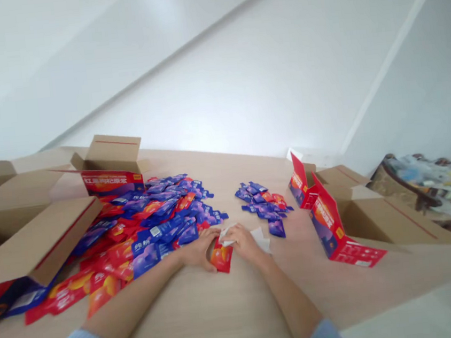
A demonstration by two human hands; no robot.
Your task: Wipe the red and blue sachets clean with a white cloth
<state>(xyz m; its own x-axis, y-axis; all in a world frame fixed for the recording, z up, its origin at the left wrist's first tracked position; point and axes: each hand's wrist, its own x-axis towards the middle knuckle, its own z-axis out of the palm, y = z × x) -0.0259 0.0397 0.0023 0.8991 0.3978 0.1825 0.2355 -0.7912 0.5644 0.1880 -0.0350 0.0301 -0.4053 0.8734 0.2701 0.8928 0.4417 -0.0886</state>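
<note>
On the table in front of me lies a red sachet (222,259) with an orange fruit print. My left hand (202,251) curves around its left side, fingertips at the upper end and thumb by the lower edge, holding it against the tabletop. My right hand (246,243) is closed on a crumpled white tissue (227,235), which rests over the sachet's upper part. Another white sheet (262,240) shows behind the right wrist. To the left spreads a large heap of red and blue-purple sachets (148,241). A smaller group of sachets (262,203) lies beyond my right hand.
Open cardboard boxes stand at left, one near (55,235) and one farther back (112,165). At right are further open red-printed boxes (332,227). Past the table's right side, a chair-like piece of furniture (404,182) stands beside piled plastic bags (439,176). A white wall (240,81) rises behind.
</note>
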